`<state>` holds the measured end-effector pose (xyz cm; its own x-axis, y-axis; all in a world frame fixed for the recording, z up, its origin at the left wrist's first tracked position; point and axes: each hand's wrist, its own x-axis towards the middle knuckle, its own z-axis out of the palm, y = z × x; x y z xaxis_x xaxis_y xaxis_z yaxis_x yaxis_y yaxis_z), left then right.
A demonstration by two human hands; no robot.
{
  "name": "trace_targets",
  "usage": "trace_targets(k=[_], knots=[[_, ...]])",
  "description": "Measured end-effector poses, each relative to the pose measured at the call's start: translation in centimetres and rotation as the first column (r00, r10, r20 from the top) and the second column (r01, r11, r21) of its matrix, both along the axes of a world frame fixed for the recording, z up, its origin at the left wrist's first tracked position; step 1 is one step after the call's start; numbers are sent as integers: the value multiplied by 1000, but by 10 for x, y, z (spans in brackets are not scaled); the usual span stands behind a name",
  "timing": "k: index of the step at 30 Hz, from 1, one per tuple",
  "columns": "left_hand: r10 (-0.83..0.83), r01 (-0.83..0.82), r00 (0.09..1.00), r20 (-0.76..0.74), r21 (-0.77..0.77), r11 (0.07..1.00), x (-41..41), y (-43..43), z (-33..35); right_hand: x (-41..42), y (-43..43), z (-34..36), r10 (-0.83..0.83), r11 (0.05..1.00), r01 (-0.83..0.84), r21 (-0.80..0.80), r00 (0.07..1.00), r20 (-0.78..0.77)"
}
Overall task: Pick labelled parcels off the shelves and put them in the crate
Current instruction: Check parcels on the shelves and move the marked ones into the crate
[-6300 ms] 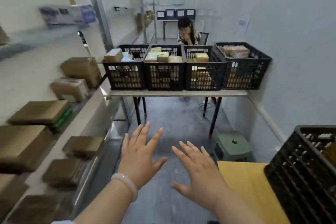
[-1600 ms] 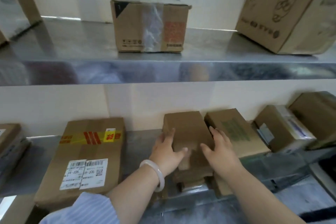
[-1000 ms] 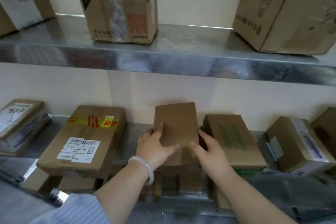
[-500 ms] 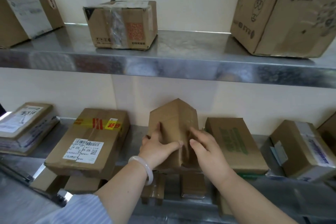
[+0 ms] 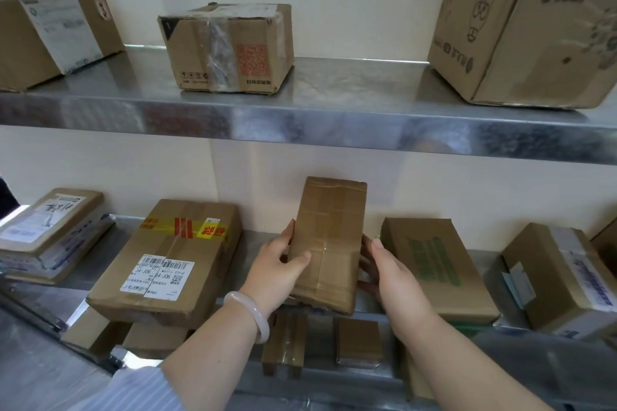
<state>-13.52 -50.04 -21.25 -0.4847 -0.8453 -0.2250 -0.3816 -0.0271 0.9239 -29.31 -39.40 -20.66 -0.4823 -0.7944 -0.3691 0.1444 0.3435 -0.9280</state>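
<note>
A small plain brown parcel (image 5: 329,240) is tilted up on the middle steel shelf (image 5: 257,240), its taped face toward me with no label showing. My left hand (image 5: 275,272) grips its left edge, thumb across the front. My right hand (image 5: 389,272) holds its right side, fingers curled behind it. To its left lies a larger parcel with white labels (image 5: 170,260) and red-yellow tape. To its right lies a brown parcel with green print (image 5: 434,264). The crate is out of view.
The upper steel shelf (image 5: 334,110) carries a taped box (image 5: 227,47), a labelled box at far left (image 5: 50,33) and a big printed carton at right (image 5: 534,23). More parcels sit at both ends of the middle shelf and on the shelf below (image 5: 359,340).
Both hands reached into the middle shelf, took hold of the small brown parcel, then raised and turned it; a different, taped face now points at me.
</note>
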Motion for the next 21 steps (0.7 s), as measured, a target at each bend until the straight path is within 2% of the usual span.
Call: trace_targets(k=[4, 6, 9, 13, 17, 19, 21], knots=[[-38, 61, 985, 168, -132, 989, 0, 4, 8, 8, 0, 6, 52, 998, -54, -35, 998, -32], [-57, 94, 959, 277, -121, 988, -2, 6, 11, 13, 2, 13, 106, 992, -111, -59, 991, -80], [-29, 59, 954, 297, -93, 994, -2, 4, 12, 20, 4, 20, 152, 983, -161, -92, 983, -99], [34, -31, 993, 112, -25, 999, 8, 6, 10, 19, 3, 19, 186, 973, -211, -89, 954, -235], [27, -18, 992, -122, 73, 997, 23, 3, 6, 6, -2, 12, 71, 987, -122, -105, 914, -400], [15, 22, 966, -259, 140, 990, 28, 6, 8, 8, 0, 13, 80, 992, -113, -63, 917, -392], [12, 53, 943, -333, 188, 981, 31, 7, 10, 11, 3, 12, 67, 991, -103, -81, 930, -360]])
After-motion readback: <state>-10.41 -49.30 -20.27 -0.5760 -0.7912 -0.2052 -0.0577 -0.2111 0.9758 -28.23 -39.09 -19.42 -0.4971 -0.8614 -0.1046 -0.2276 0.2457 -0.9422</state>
